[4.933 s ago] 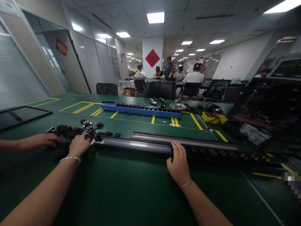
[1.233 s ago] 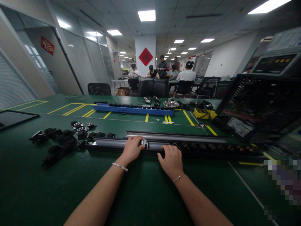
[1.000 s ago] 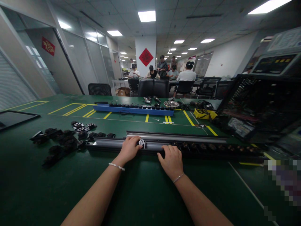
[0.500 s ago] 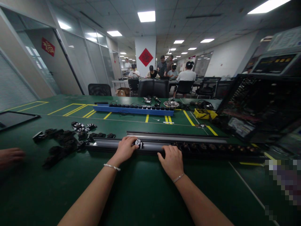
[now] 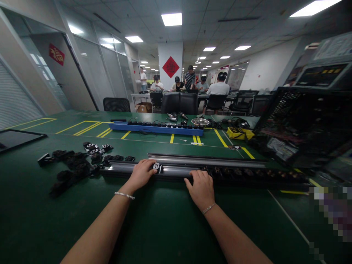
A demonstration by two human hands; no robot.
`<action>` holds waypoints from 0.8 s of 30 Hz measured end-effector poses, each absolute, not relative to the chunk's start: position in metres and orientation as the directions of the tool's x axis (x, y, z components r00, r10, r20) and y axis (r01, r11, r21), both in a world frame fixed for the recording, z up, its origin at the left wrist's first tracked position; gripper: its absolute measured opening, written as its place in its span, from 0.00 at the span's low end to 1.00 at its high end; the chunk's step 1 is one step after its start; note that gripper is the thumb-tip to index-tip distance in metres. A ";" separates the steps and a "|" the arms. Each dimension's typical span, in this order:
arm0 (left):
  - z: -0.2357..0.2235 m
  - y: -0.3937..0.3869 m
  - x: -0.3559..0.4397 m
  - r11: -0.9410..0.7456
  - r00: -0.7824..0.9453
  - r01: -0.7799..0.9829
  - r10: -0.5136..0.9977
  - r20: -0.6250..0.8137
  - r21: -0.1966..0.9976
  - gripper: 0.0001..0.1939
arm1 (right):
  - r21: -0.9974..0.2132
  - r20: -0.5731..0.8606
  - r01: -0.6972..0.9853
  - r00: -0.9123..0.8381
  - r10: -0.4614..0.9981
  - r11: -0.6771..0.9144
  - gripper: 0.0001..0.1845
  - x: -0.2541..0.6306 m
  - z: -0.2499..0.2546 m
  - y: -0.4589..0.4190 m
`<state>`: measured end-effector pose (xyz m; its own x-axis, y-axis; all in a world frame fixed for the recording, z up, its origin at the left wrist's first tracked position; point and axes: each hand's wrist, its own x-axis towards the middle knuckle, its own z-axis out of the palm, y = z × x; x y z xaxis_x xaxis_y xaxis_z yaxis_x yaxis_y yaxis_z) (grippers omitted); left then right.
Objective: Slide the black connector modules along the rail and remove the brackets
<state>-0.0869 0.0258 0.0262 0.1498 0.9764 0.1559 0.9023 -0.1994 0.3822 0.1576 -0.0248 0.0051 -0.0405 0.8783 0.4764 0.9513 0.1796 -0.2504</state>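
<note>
A long dark metal channel rail (image 5: pixel 177 171) lies across the green table in front of me. My left hand (image 5: pixel 140 174) is closed at the rail, thumb and fingers on a small black-and-white module (image 5: pixel 156 167) that sits in its trough. My right hand (image 5: pixel 201 185) grips the rail further right, thumb on the near side and fingers over the top. Its fingertips are by the left end of a row of dark modules with brass-coloured parts (image 5: pixel 247 171). Left of the rail is a loose pile of black modules (image 5: pixel 75 163).
A second rail (image 5: pixel 209 160) lies just behind the first. Further back are a blue rail full of modules (image 5: pixel 156 128), a metal bowl (image 5: pixel 200 121) and a yellow bundle (image 5: pixel 239 132). An open black equipment case (image 5: pixel 308 124) stands at right. People sit at far tables.
From the pile, my left hand has come to the rail with the module, then slid it leftward along the trough. My right hand has stayed put. Another person's hand at the left edge has gone.
</note>
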 end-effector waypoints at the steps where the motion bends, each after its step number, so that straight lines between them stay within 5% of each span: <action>1: 0.027 0.026 -0.088 -0.195 0.147 0.904 0.977 0.152 0.382 0.17 | -0.253 0.478 0.951 -0.039 0.877 0.180 0.08 0.158 0.005 -0.025; 24: 0.025 0.031 -0.137 -0.163 0.125 0.923 0.984 0.129 0.349 0.19 | -0.250 0.487 0.952 -0.034 0.873 0.177 0.08 0.158 0.004 -0.025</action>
<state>-0.1368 0.0306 0.0245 0.1249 0.9837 0.1294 0.9226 -0.1631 0.3495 0.1576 -0.0250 0.0040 -0.0339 0.8725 0.4874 0.9519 0.1768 -0.2504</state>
